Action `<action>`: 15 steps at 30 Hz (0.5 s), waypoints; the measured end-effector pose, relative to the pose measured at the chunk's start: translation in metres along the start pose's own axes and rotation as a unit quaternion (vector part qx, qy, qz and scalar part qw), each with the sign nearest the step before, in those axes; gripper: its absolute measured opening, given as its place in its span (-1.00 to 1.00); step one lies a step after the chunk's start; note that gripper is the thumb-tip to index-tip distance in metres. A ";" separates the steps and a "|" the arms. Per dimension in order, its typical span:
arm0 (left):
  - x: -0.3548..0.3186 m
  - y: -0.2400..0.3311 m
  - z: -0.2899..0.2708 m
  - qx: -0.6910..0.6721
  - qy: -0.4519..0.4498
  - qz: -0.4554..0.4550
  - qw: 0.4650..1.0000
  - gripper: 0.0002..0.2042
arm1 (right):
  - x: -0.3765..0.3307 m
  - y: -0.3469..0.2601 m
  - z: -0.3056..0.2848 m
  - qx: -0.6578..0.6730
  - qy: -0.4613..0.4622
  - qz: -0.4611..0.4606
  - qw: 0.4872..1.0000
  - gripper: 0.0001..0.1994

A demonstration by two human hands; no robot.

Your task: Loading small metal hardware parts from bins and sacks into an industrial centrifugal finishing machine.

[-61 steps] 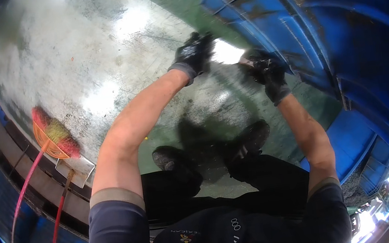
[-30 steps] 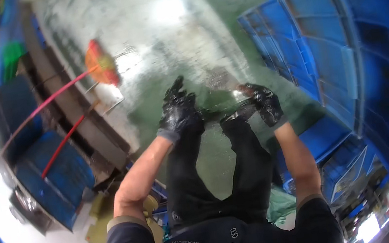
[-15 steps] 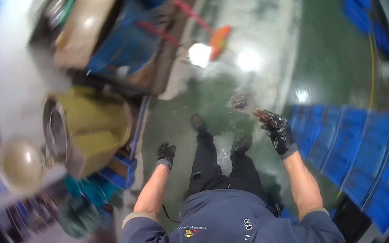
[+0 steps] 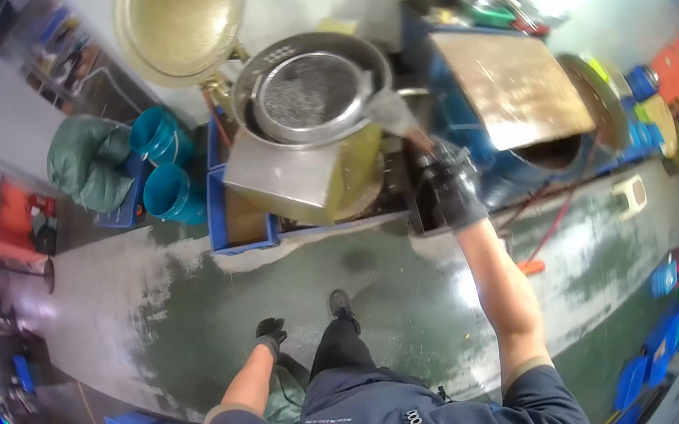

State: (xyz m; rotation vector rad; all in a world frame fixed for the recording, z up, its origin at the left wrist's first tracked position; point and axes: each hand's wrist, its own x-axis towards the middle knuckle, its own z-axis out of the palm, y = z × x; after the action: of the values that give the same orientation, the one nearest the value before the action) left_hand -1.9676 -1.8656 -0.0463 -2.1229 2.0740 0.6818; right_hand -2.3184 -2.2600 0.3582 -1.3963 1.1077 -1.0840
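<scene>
view swung to bench; r hand [image 4: 452,184] grips scoop [image 4: 392,112] by sieve [image 4: 308,89], l hand [image 4: 270,334] loosely curled, holds nothing.

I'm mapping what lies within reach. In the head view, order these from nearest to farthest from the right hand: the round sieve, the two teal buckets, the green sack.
From the right hand:
1. Sieve, just up-left of it.
2. Teal buckets, farther left.
3. Green sack, farthest left, beyond the buckets.

A sieve [image 4: 308,89] sits in a wide bowl [image 4: 253,77] on a machine [image 4: 292,175], straight ahead across the floor [image 4: 197,299]. Two buckets [image 4: 165,166] stand left of the machine beside a sack [image 4: 84,164]. A flat board [image 4: 516,86] lies to its right, and a round pan [image 4: 177,23] sits behind it.
</scene>
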 end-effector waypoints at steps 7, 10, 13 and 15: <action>0.042 -0.057 -0.115 -0.770 0.137 -0.440 0.441 -0.93 | 0.235 0.124 0.129 -0.419 -0.066 -0.105 0.899 -0.69; -0.003 -0.108 -0.089 -0.644 0.200 -0.306 0.672 -0.93 | 0.208 0.066 0.173 -0.182 -0.070 -0.014 0.981 -0.75; 0.067 -0.084 -0.188 -0.739 0.206 -0.458 0.449 -0.88 | 0.178 0.042 0.103 0.052 -0.049 0.057 0.996 -0.71; 0.093 -0.097 -0.210 -0.740 0.226 -0.438 0.457 -0.86 | 0.160 0.057 0.044 -0.036 -0.063 0.060 0.996 -0.64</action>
State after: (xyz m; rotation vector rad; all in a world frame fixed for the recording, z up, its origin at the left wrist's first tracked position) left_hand -1.8242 -2.0234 0.0838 -3.6174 -0.7649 2.2027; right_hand -2.2520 -2.4136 0.3072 -1.4142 1.1327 -0.8657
